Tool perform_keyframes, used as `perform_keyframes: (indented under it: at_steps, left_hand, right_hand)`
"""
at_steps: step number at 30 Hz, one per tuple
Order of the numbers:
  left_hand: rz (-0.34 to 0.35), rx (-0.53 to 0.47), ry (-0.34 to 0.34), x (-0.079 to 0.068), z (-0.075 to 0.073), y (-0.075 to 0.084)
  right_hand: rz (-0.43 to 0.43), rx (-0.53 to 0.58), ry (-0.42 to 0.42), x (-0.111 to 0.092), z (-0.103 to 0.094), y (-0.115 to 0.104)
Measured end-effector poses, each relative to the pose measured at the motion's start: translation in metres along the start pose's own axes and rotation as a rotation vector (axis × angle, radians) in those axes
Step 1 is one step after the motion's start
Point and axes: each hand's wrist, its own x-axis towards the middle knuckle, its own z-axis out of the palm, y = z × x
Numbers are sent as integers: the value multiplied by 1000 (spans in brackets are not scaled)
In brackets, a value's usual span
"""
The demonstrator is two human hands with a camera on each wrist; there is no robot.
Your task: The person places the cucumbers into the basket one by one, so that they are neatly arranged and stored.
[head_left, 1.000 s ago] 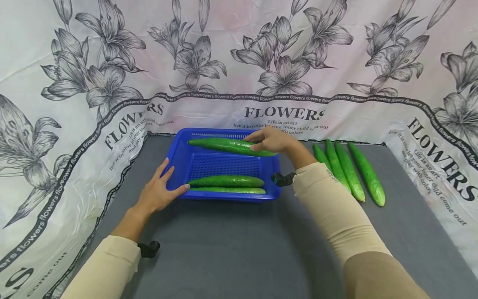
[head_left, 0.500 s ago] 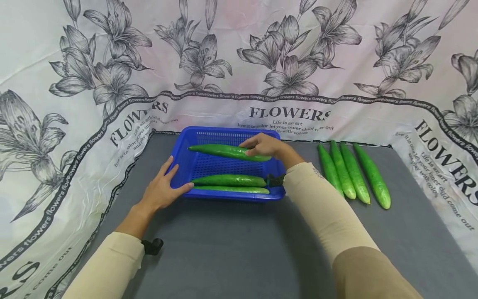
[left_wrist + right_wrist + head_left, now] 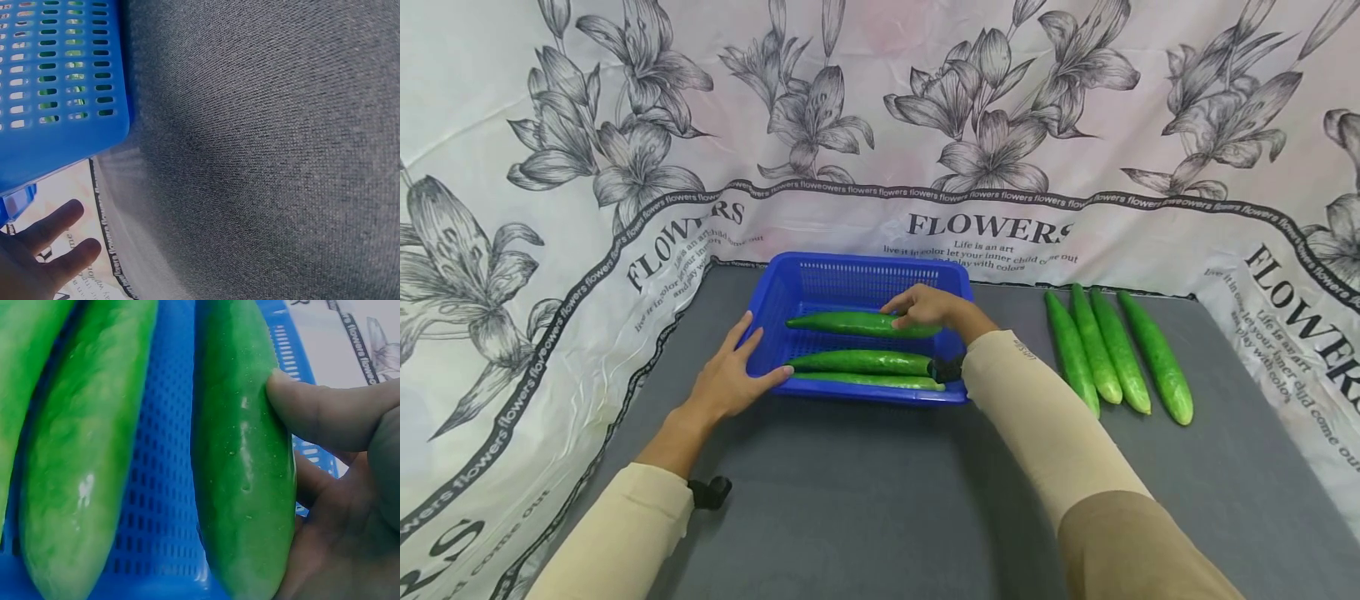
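A blue perforated basket (image 3: 880, 260) stands on the grey table. My left hand (image 3: 726, 379) touches its left side, fingers spread and fairly straight, thumb at the near left corner. Inside the basket, my right hand (image 3: 928, 307) grips a green cucumber (image 3: 842, 323) near its right end. Thumb and fingers lie on opposite sides of this cucumber (image 3: 244, 456) in the right wrist view. Two more cucumbers lie side by side along the basket's near wall, the inner cucumber (image 3: 857, 361) and the outer cucumber (image 3: 872, 381). The left wrist view catches the basket's outer wall (image 3: 62, 137) and two fingers (image 3: 72, 259).
To the right of the basket, several cucumbers (image 3: 1108, 350) lie roughly parallel on the grey table (image 3: 850, 500). A flower-printed cloth (image 3: 835, 217) hangs behind the table and down both sides. Black wrist cameras are strapped at both cuffs.
My right hand has lowered the cucumber and brought it nearer, from the basket's far side toward the two inside. My left hand stays at the basket's left side. The head view shifted slightly.
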Motion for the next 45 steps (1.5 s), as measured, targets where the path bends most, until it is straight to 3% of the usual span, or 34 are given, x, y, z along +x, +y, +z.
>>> perform_keyframes:
  at_steps: [6, 17, 27, 34, 45]
  left_hand:
    - [1, -7, 6, -1, 2, -1]
    - [-6, -12, 0, -3, 1, -1]
    - [-7, -22, 5, -4, 1, 0]
    - [-11, -18, -1, -2, 2, -1]
    - [-10, -3, 1, 1, -1, -1]
  right_hand:
    - [31, -18, -10, 3, 6, 6]
    - [56, -149, -30, 6, 16, 9]
    - [60, -157, -36, 7, 18, 11]
    - [69, -106, -34, 5, 19, 11]
    - [33, -99, 16, 2, 14, 2]
